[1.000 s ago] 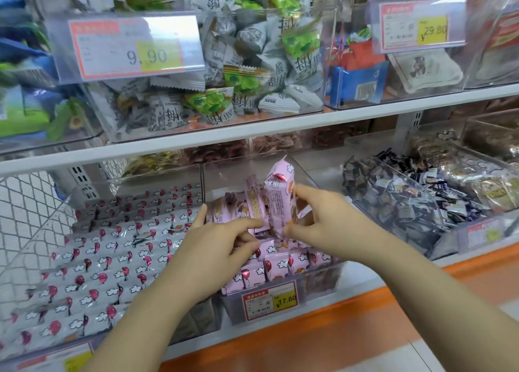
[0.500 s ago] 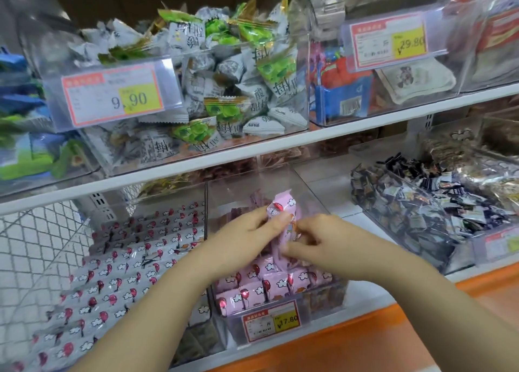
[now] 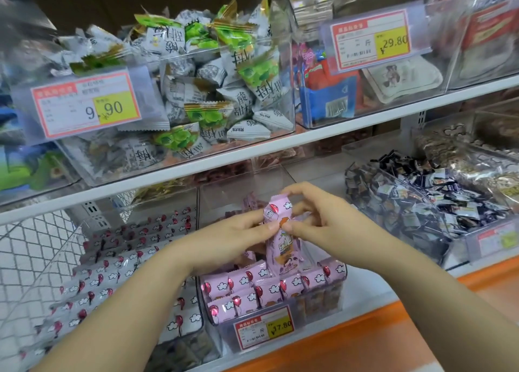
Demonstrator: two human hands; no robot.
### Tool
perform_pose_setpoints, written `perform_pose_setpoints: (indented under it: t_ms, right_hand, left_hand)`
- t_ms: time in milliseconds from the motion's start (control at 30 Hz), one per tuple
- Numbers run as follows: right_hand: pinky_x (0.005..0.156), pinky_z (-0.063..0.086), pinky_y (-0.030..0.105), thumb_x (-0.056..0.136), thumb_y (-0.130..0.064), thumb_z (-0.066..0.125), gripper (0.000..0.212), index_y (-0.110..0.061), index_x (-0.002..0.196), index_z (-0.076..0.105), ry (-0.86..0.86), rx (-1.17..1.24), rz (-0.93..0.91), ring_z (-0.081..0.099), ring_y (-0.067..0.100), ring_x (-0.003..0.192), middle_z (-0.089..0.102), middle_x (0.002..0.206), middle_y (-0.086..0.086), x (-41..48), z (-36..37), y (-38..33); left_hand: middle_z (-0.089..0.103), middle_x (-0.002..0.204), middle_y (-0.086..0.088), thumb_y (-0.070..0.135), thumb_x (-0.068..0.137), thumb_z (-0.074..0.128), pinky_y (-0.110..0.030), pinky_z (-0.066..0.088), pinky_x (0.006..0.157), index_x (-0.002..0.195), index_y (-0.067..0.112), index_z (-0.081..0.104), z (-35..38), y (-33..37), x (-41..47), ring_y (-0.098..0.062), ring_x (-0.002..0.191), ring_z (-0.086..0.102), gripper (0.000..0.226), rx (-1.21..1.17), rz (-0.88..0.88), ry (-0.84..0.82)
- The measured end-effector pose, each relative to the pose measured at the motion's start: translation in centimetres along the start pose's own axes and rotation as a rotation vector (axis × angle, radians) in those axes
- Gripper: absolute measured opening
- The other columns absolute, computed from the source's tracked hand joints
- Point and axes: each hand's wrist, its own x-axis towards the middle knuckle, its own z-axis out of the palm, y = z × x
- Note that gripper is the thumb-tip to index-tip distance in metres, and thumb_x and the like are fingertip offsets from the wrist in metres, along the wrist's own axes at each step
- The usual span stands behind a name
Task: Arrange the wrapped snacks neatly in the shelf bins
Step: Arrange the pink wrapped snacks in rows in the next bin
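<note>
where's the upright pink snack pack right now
Head view, centre: the pink snack pack stands upright in the 17.80 bin, pinched between the left hand and right hand.

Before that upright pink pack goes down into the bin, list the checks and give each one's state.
1. Pink pack pinched by left grip and right grip: ok.
2. Pack standing upright: ok.
3. Pack lined up with the 17.80 bin: ok.
4. Front rows lying neat: ok.
5. Free slot behind the rows: cannot tell, the grips hide it.
</note>
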Motion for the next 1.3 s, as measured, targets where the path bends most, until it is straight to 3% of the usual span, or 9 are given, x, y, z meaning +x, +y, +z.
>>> perform_pose_setpoints:
  t_ms: [133, 333, 500, 633, 833, 967, 1067, 1233, 1300]
  right_hand:
    - [0.077, 0.054, 0.033, 0.084, -0.032, 0.065, 0.028, -0.033, 0.109, 0.053, 0.037, -0.016, -0.019, 0.065, 0.009, 0.077, 0.063, 0.099, -0.008, 0.2, -0.2, -0.1]
    - [0.064, 0.047, 0.015, 0.076, -0.030, 0.075, 0.023, -0.031, 0.089, 0.056, 0.000, -0.097, 0.008, 0.059, 0.005, 0.071, 0.060, 0.081, -0.010, 0.0, -0.5, 0.0]
    - [0.053, 0.039, 0.012, 0.082, -0.027, 0.071, 0.017, -0.026, 0.092, 0.058, -0.169, -0.190, 0.071, 0.058, 0.001, 0.061, 0.070, 0.079, -0.007, 0.0, 1.3, 0.6]
    - [0.048, 0.038, 0.011, 0.091, -0.033, 0.057, 0.016, -0.024, 0.103, 0.065, -0.262, -0.275, 0.070, 0.052, -0.006, 0.050, 0.063, 0.065, -0.018, 0.0, 1.2, 0.3]
    - [0.075, 0.042, 0.001, 0.093, -0.023, 0.055, 0.019, -0.022, 0.106, 0.069, 0.250, -0.188, 0.058, 0.058, -0.006, 0.087, 0.066, 0.095, -0.018, 0.3, -3.2, 1.1]
    - [0.090, 0.052, 0.030, 0.093, -0.023, 0.055, 0.018, -0.022, 0.106, 0.067, 0.131, 0.034, 0.261, 0.064, 0.010, 0.096, 0.069, 0.105, -0.003, -0.2, -3.0, 3.4]
    - [0.087, 0.054, 0.033, 0.092, -0.023, 0.056, 0.014, -0.026, 0.103, 0.065, 0.088, 0.156, 0.302, 0.067, 0.011, 0.092, 0.071, 0.100, -0.003, -0.4, -2.5, 4.0]
    - [0.088, 0.054, 0.032, 0.090, -0.028, 0.059, 0.024, -0.023, 0.113, 0.064, 0.077, 0.164, 0.313, 0.067, 0.012, 0.094, 0.070, 0.101, -0.004, -0.4, -2.6, 3.9]
    - [0.090, 0.053, 0.035, 0.089, -0.029, 0.060, 0.028, -0.022, 0.115, 0.063, 0.077, 0.160, 0.317, 0.067, 0.014, 0.095, 0.070, 0.101, -0.003, -0.3, -2.5, 3.9]
  left_hand:
    - [0.064, 0.116, 0.017, 0.049, 0.087, 0.043, -0.010, 0.040, 0.059, 0.123, 0.041, 0.048, -0.1, 0.1, -0.2, 0.010, 0.089, 0.061, 0.037, -0.029, -0.011, -0.050]
    - [0.068, 0.111, 0.000, 0.084, 0.056, 0.052, -0.028, 0.040, 0.102, 0.113, 0.021, 0.062, -0.8, -1.2, 0.5, -0.013, 0.109, 0.061, 0.085, -0.245, -0.105, -0.128]
    - [0.040, 0.145, 0.001, 0.069, 0.073, 0.030, -0.033, 0.024, 0.114, 0.141, 0.023, 0.035, 0.1, -0.5, 0.7, -0.013, 0.131, 0.038, 0.083, 0.061, -0.211, -0.145]
    - [0.032, 0.150, 0.008, 0.062, 0.088, 0.030, -0.019, 0.020, 0.105, 0.139, 0.025, 0.041, 0.2, -0.3, 1.0, -0.007, 0.135, 0.031, 0.064, 0.272, -0.205, -0.161]
    - [0.036, 0.148, 0.008, 0.054, 0.095, 0.034, -0.029, 0.023, 0.114, 0.137, 0.024, 0.045, 1.0, -0.6, 2.2, -0.010, 0.133, 0.037, 0.053, 0.457, -0.208, -0.228]
    - [0.039, 0.147, 0.007, 0.051, 0.094, 0.038, -0.031, 0.020, 0.115, 0.136, 0.023, 0.047, 1.0, -0.6, 3.2, -0.011, 0.134, 0.036, 0.052, 0.478, -0.254, -0.261]
    - [0.034, 0.146, 0.013, 0.054, 0.093, 0.038, -0.026, 0.018, 0.112, 0.137, 0.023, 0.045, 0.5, -0.9, 3.6, -0.009, 0.135, 0.031, 0.054, 0.329, -0.316, -0.298]
    - [0.058, 0.082, 0.003, 0.041, 0.097, 0.040, -0.013, 0.042, 0.062, 0.110, 0.010, 0.062, -0.9, -1.0, 4.8, 0.000, 0.060, 0.052, 0.041, 0.085, -0.315, -0.137]
    - [0.054, 0.075, 0.005, 0.041, 0.097, 0.040, -0.015, 0.040, 0.061, 0.101, 0.013, 0.065, -0.9, -0.5, 5.7, -0.007, 0.060, 0.050, 0.037, 0.283, -0.241, -0.047]
